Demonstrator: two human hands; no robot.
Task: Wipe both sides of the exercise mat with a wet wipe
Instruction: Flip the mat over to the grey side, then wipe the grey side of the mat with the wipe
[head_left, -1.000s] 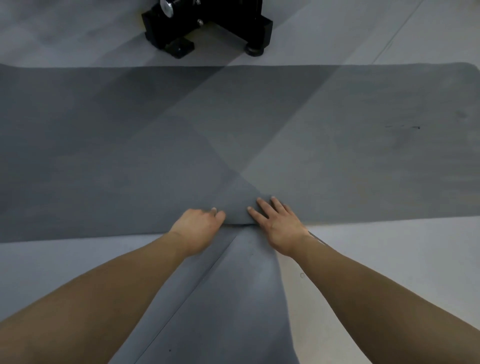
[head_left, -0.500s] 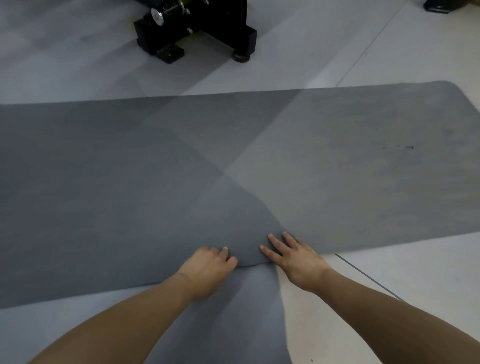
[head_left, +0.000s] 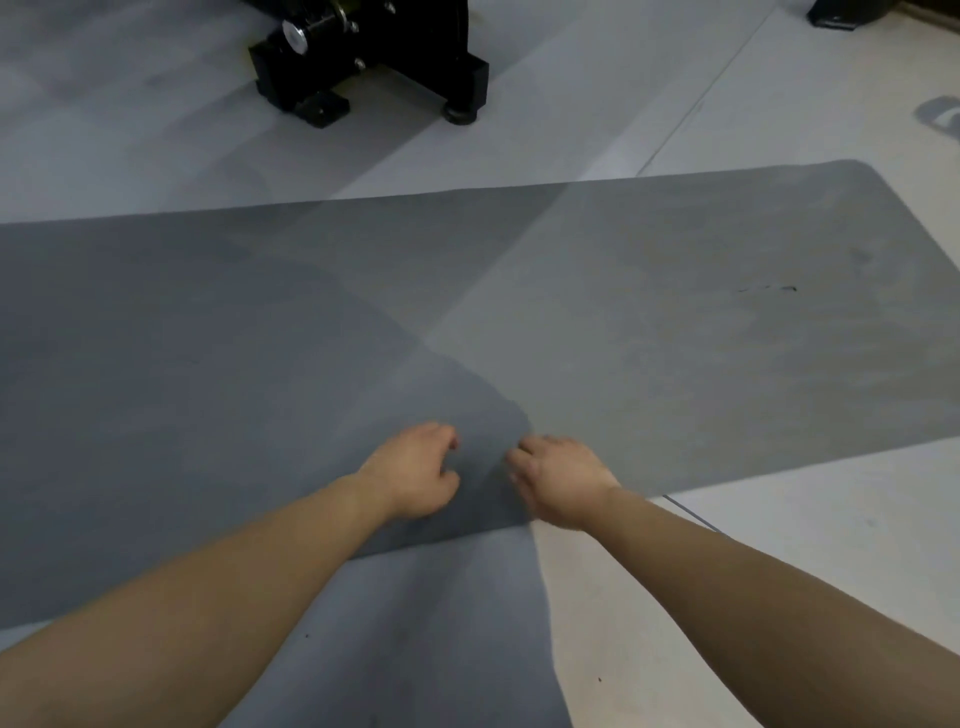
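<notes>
The floor (head_left: 779, 597) carried the exercise mat (head_left: 675, 338), which lay flat with its long axis running left to right across my view, its near long edge closest to me. Both hands sat side by side over that near edge, about midway along it. My left hand (head_left: 415, 475) had its fingers curled with nothing visibly in them. My right hand (head_left: 558, 480) was blurred; I could not tell whether it pinched the mat. I saw no wet wipe. Neither hand was clearly nearer the edge.
</notes>
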